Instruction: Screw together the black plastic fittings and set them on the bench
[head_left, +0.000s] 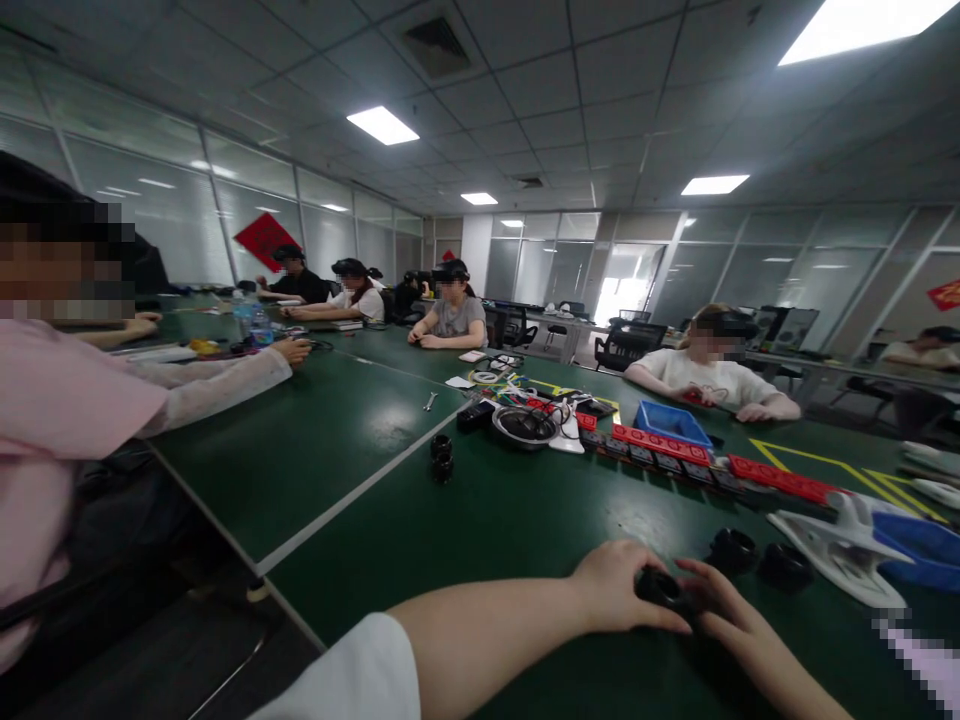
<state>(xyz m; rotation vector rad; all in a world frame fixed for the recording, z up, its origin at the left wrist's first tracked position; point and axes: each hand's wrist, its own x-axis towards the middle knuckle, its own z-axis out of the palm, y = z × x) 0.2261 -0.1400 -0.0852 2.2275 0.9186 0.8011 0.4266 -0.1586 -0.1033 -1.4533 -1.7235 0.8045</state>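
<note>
A small black hollow cylindrical part (661, 586) is held low over the green table, its round opening tilted up. My left hand (619, 590) grips it from the left, thumb and fingers closed round its side. From the right, the fingers of my right hand (721, 605) close on its other end. Where the two hands meet, the lower part of the piece is dark and hard to make out. Just beyond my right hand lie two similar black parts, one (733, 550) nearer and another (785, 567) to its right.
More black parts (442, 460) stand together further left. A round black speaker-like item (525, 425), red power strips (660, 443), a blue tray (673, 424) and a white plastic piece (844, 550) lie across the table. A person in pink (82, 420) sits at left; others sit opposite.
</note>
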